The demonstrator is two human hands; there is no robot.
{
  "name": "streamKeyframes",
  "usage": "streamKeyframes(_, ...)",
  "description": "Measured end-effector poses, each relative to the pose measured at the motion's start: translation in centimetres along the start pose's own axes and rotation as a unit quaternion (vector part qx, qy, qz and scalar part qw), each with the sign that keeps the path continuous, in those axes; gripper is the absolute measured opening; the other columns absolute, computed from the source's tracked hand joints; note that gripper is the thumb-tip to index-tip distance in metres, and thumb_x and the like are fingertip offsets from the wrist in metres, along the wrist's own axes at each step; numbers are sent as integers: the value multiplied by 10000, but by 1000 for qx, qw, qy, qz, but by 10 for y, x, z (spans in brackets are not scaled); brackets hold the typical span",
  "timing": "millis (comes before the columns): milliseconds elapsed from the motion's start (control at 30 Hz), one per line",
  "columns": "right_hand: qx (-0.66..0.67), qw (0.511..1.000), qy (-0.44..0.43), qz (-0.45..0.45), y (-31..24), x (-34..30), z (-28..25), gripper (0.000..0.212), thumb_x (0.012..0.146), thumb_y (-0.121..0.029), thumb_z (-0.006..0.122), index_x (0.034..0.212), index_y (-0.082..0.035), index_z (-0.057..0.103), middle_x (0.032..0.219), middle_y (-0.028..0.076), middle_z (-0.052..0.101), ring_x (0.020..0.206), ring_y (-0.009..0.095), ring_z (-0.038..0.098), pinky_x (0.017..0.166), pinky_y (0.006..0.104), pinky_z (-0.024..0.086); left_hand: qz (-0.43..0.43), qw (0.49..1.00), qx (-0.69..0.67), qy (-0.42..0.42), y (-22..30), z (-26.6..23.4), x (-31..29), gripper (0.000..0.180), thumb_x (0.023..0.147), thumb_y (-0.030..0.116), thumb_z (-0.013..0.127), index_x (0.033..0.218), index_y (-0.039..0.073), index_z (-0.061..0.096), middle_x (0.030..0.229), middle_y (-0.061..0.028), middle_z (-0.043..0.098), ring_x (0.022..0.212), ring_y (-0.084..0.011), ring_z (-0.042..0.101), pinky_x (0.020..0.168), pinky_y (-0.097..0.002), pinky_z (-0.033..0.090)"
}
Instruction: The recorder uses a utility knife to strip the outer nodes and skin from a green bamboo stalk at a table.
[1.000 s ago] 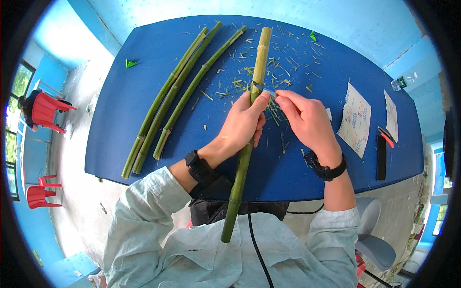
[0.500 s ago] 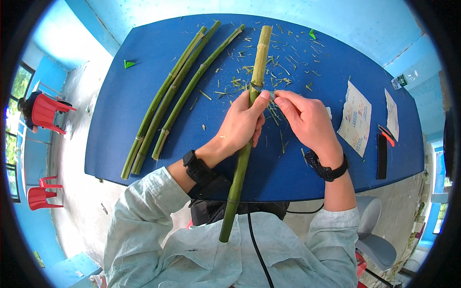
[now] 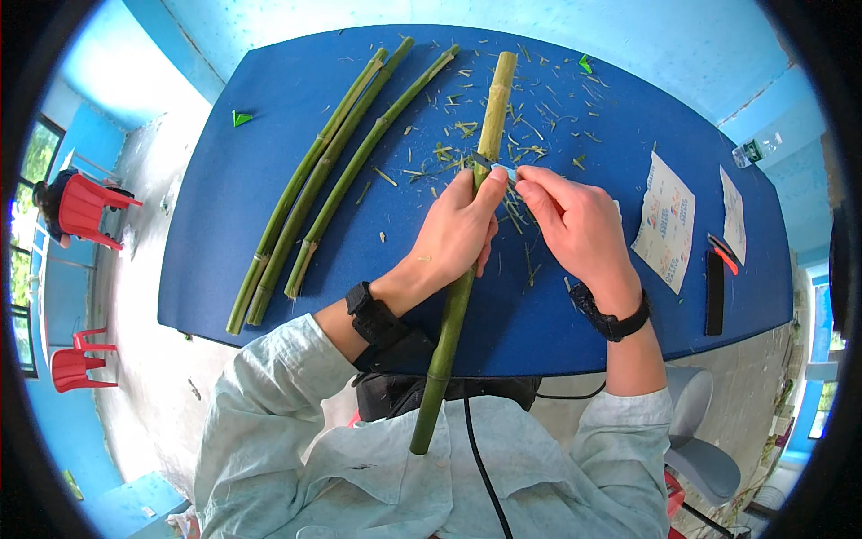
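A long jointed green cane stalk [image 3: 449, 332] runs from my lap up over the table, its far part scraped pale yellow. My left hand [image 3: 453, 225] is wrapped round it at mid-length, its thumb near a small knife [image 3: 510, 172]. The fingers of my right hand [image 3: 579, 220] are closed on the knife's light blue handle. Its dark blade lies across the stalk where green meets yellow. Thin green peelings [image 3: 453, 154] are scattered around the stalk's far part. Three more green stalks [image 3: 314, 180] lie side by side to the left.
The blue table [image 3: 557, 305] carries two printed paper sheets [image 3: 666, 225], a black bar [image 3: 714, 292] and a red-handled tool [image 3: 725, 256] on the right. A clear bottle [image 3: 757, 150] is at the far right edge. Red chairs [image 3: 85, 368] stand at left, a grey chair [image 3: 705, 467] at lower right.
The stalk's far end has tilted slightly to the right. The knife has shifted a little along with it, its blade still against the stalk. Both hands keep their hold.
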State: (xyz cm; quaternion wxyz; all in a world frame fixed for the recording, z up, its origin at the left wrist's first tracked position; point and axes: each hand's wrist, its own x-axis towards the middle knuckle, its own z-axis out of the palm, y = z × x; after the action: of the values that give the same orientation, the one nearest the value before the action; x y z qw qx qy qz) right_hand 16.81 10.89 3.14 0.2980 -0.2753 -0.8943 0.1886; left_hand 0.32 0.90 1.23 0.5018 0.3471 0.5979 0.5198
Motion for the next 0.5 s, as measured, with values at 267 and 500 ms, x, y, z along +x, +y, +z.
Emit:
streamKeyframes(267,0,1000,-14,11,-2,0,-1,266,1071,-313,720,1161,-75,799,856,204,751,736,395,744,602,448,549,2,1000,-2,-4,-3,-3,2,522,1164,547,489,1073,33,494,737,-42,566,489,-150,601,405,-327,500)
streamKeyframes(500,-17,1000,7,-5,0,-1,5,256,1065,-331,727,1179,-113,800,871,181,768,743,381,753,594,459,557,-1,1000,-7,13,-2,-2,-1,529,1164,549,491,1060,32,518,731,-43,563,483,-151,596,399,-332,500)
